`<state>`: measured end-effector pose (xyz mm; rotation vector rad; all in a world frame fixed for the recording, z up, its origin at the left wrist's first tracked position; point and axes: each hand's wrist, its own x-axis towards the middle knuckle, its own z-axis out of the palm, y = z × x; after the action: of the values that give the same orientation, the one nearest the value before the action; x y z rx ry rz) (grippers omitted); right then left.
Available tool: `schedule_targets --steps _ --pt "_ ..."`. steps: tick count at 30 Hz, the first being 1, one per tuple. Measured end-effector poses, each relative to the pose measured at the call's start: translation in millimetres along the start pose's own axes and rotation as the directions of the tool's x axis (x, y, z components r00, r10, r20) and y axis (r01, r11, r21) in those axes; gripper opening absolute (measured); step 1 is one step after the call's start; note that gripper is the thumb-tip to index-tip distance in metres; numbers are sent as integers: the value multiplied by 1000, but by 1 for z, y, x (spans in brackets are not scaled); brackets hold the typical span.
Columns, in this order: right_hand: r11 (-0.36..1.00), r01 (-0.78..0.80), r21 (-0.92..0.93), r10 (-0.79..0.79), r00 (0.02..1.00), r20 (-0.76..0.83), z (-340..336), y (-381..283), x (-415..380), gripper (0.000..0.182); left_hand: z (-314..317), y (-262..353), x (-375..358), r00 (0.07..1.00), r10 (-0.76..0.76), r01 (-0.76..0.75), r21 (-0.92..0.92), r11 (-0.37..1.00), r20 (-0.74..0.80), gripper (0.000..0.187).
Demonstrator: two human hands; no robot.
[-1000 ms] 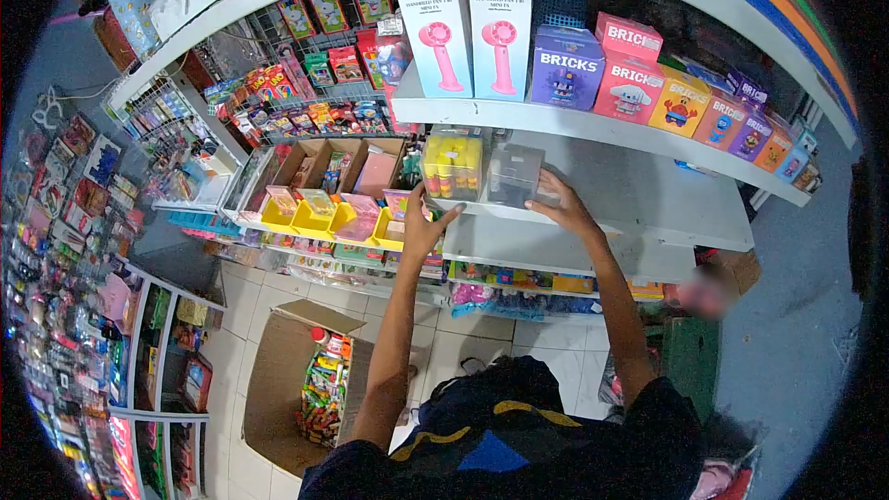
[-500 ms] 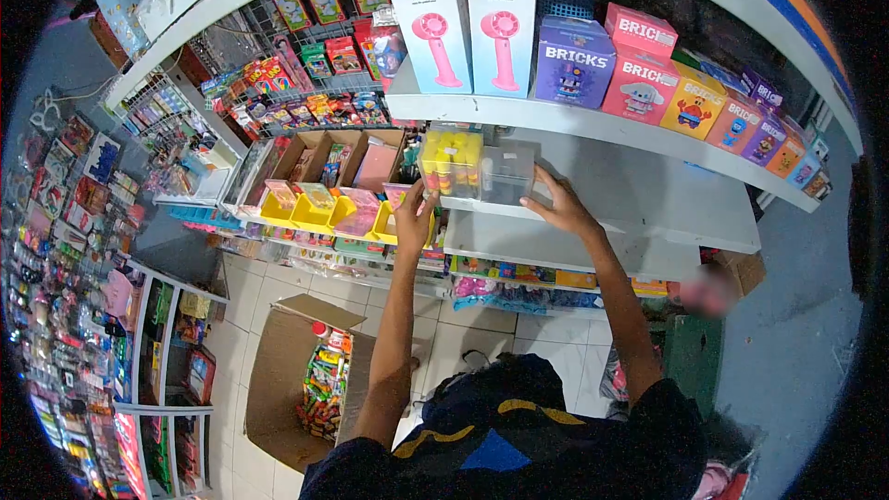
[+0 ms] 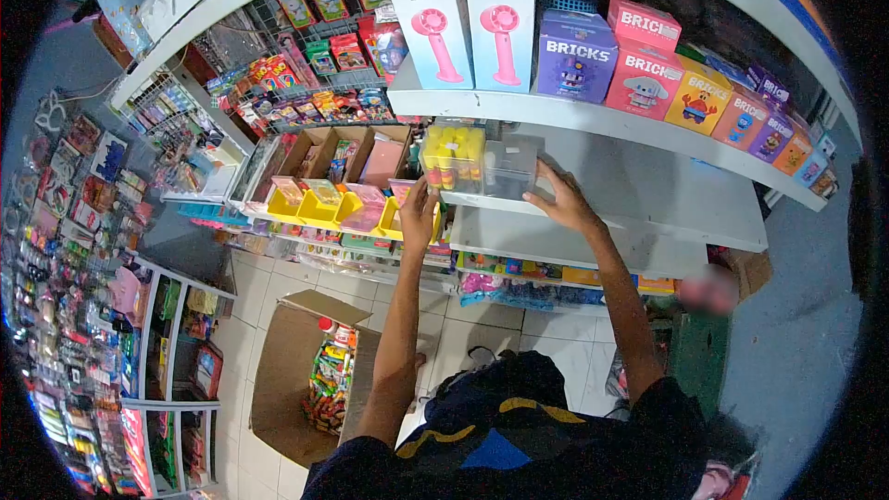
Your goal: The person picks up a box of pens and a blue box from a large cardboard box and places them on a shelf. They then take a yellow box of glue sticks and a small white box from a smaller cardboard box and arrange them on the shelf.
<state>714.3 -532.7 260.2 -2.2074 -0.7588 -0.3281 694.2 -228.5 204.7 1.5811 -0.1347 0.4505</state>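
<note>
Boxes side by side on the middle shelf [image 3: 648,190], row running left-right ahead of me; left hand [image 3: 419,213] flat against the yellow-filled clear box [image 3: 452,159]; right hand [image 3: 565,204], well apart, fingers spread, touches the empty clear box [image 3: 511,167].

2 boxes [image 3: 482,162] on shelf [image 3: 639,190], probably touching

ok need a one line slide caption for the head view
Left hand and right hand touch two clear boxes on a white shop shelf.
</note>
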Motion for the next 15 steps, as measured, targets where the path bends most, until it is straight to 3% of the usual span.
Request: schedule_targets --steps 2,5,7,10,13,14,15 --pt "999 -22 -30 23 1000 21 1 1 -2 73 -1 -1 -2 999 45 -45 -24 999 17 40" --pt "997 -27 -67 31 998 53 0 4 -2 77 0 4 -13 990 112 -110 29 994 -89 39" --pt "997 7 -78 -2 998 59 -1 2 -1 81 -11 -13 -32 994 0 3 25 1000 -109 37" --pt "993 -71 -99 71 997 0 1 -8 -2 86 -26 -27 -94 981 -125 133 42 990 -147 33" --pt "998 50 -39 -61 925 -375 8 -14 -4 94 -49 -36 -185 938 -325 339 134 931 -118 28" --pt "1000 16 22 -5 893 -450 8 -30 -10 84 -62 -38 -220 916 -393 400 113 909 -83 26" --pt "993 119 -17 -109 829 -549 21 -32 -20 74 -76 -40 -251 890 -452 455 89 886 -52 24"
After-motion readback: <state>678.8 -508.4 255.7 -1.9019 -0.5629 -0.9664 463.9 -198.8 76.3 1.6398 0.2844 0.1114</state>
